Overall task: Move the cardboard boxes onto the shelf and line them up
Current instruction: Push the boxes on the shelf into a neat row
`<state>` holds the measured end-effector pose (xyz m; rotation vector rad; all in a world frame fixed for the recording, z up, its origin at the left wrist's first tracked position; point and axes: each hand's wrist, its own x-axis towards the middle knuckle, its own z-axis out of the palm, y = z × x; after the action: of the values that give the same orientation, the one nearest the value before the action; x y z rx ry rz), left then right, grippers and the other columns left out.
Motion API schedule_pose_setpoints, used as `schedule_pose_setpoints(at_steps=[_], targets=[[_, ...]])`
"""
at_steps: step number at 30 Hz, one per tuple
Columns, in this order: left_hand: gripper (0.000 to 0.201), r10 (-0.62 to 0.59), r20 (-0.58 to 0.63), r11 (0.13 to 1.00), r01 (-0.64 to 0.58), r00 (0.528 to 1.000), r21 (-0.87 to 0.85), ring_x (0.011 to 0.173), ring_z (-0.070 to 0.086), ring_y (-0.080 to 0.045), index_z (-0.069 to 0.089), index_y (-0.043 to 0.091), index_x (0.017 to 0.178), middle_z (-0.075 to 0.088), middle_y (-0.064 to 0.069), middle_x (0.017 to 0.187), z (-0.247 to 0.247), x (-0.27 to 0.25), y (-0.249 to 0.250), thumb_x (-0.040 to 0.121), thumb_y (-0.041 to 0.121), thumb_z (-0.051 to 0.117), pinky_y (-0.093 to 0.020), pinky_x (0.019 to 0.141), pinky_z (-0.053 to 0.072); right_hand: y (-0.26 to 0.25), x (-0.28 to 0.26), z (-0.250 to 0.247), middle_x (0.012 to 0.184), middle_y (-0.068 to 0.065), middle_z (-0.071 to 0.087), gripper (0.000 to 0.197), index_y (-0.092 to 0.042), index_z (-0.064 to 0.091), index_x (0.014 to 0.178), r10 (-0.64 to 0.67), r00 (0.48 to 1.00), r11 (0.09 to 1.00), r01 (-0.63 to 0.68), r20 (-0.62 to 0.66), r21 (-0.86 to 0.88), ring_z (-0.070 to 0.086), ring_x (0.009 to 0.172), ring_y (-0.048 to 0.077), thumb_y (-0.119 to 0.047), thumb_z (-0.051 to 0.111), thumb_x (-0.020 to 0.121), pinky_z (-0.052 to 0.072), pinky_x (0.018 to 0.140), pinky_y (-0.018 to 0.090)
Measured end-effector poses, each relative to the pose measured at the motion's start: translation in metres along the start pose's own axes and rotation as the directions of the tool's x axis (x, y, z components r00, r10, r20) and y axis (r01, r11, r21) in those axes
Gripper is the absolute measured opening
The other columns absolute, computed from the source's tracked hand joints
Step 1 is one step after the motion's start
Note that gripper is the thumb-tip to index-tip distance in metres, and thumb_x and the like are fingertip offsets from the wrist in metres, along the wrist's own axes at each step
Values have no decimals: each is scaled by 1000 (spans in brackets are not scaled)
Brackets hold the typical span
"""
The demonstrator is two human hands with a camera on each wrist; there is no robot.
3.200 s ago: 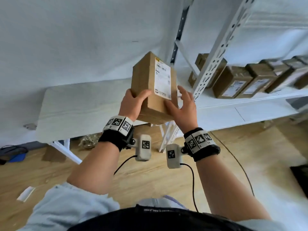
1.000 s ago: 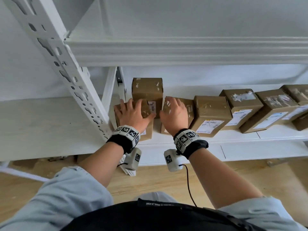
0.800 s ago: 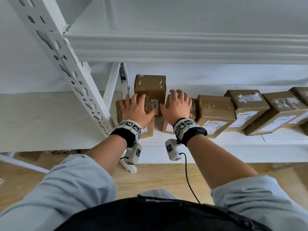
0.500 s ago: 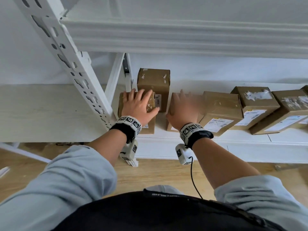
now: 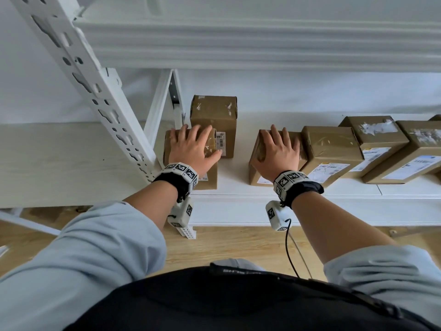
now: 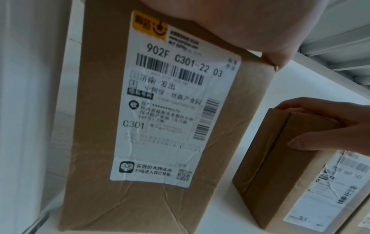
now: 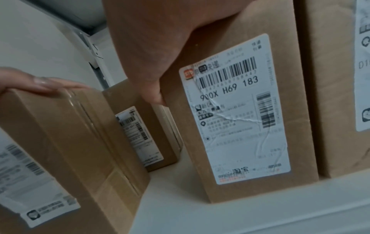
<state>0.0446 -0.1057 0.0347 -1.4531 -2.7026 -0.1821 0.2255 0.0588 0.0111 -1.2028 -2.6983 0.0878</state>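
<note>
My left hand [image 5: 193, 146] lies flat, fingers spread, on top of a labelled cardboard box [image 5: 210, 180] standing at the shelf's left end beside the post. The left wrist view shows that box's label face [image 6: 160, 110] under my palm. My right hand [image 5: 278, 151] rests on a second box [image 5: 256, 174], fingers across its top and thumb against its left side. This box [image 7: 240, 118] touches the following box [image 5: 331, 149] in the row. A taller box [image 5: 213, 115] stands behind the left one.
More cardboard boxes [image 5: 372, 137] run along the white shelf board [image 5: 238, 192] to the right. A slotted white post [image 5: 95, 87] rises at the left, and an upper shelf beam [image 5: 262, 44] hangs overhead. A white table [image 5: 59, 158] adjoins the shelf.
Both hands brought a box from the table side to the shelf. Over the last second my right hand slid its box right against the row, widening the gap; my left hand stayed put.
</note>
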Motion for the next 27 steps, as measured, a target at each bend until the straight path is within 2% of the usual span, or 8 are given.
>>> schedule_pose_setpoints(at_steps=[2, 6, 9, 14, 18, 22, 25, 27], targets=[[77, -1, -2, 1000, 1, 1000, 0, 147, 21, -34, 24, 34, 154, 31, -1, 157, 0, 0, 1, 88, 73, 34, -61, 119, 10, -1, 2, -5, 164, 2, 19, 85, -31, 28, 148, 8, 998, 1000, -8, 58, -5, 10, 151, 34, -47, 66, 74, 12, 117, 63], [77, -3, 2, 1000, 3, 1000, -3, 148, 20, -34, 23, 34, 154, 30, -2, 158, 0, 0, 0, 88, 73, 33, -62, 119, 9, -24, 19, -24, 166, 7, 1, 100, -30, 16, 153, -11, 993, 998, 18, 118, -56, 0, 152, 36, -68, 66, 75, -2, 117, 63], [77, -8, 10, 1000, 8, 1000, 4, 148, 20, -35, 21, 34, 154, 29, -2, 159, 0, 1, 0, 88, 73, 31, -63, 118, 10, -59, 47, -38, 166, 7, -5, 101, -27, 6, 157, -135, 985, 990, 139, 105, -29, -4, 152, 36, -57, 66, 81, -3, 119, 62], [78, 7, 23, 1000, -7, 1000, -4, 145, 25, -34, 21, 36, 153, 32, -4, 156, -1, 3, -8, 86, 76, 28, -61, 119, 13, -105, 98, -46, 165, 7, 4, 111, -26, 2, 158, -219, 951, 976, 217, 217, 32, 2, 152, 34, -31, 78, 78, 3, 120, 61], [78, 22, 0, 1000, -22, 1000, -21, 140, 31, -34, 29, 37, 150, 40, -3, 150, -2, 1, -18, 83, 75, 31, -60, 119, 15, -114, 125, -35, 162, 8, 14, 101, -26, 11, 157, -278, 913, 958, 285, 298, 20, 8, 150, 37, -46, 73, 80, 5, 119, 63], [80, 15, 8, 1000, -15, 1000, -24, 140, 31, -33, 32, 36, 150, 41, -2, 149, -2, 1, -18, 80, 73, 33, -59, 119, 15, -113, 134, -28, 145, 7, 36, 102, -20, 27, 148, -282, 911, 957, 287, 301, 28, 29, 138, 32, -40, 85, 67, 21, 116, 60], [79, 7, -12, 999, -7, 1000, -33, 139, 33, -33, 34, 36, 149, 43, -1, 147, -3, 2, -17, 79, 72, 34, -58, 119, 15, -106, 136, -34, 134, 6, 46, 105, -19, 31, 140, -268, 916, 963, 266, 299, 48, 42, 127, 30, -32, 93, 56, 36, 108, 53], [78, 11, -28, 1000, -11, 1000, -20, 135, 36, -32, 36, 34, 148, 45, -1, 143, -4, 4, -16, 79, 71, 34, -59, 117, 17, -98, 134, -43, 128, 6, 49, 105, -18, 31, 134, -216, 927, 976, 218, 307, 27, 48, 120, 30, -27, 95, 52, 40, 102, 51]])
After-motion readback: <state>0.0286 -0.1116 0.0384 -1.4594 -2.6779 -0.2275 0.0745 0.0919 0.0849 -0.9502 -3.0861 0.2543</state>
